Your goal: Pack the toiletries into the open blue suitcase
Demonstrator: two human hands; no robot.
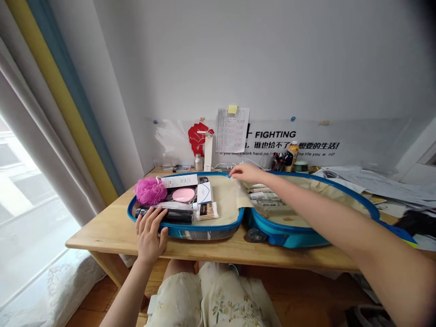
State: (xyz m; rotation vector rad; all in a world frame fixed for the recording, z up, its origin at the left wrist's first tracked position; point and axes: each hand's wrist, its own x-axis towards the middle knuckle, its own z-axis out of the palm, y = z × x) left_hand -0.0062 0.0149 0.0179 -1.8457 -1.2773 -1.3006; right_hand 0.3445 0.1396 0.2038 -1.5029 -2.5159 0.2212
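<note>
A blue suitcase (218,232) lies open on the wooden desk (109,227). My left hand (150,234) rests open on its near left rim, fingers spread beside a black bottle (170,214). My right hand (245,173) reaches across to the far middle edge, its fingers pinched on the beige lining (227,197) at the hinge. The left half holds a pink bath pouf (150,190), a pink round compact (183,195), white boxes (180,180) and cotton swabs (207,211). Small tubes (263,195) lie in the right half.
At the back of the desk stand a white lamp (208,152), a small metal bottle (198,162), an orange drink bottle (292,154) and pens. Papers (371,181) are piled at the right. Curtains (51,136) hang at the left. My lap is under the desk.
</note>
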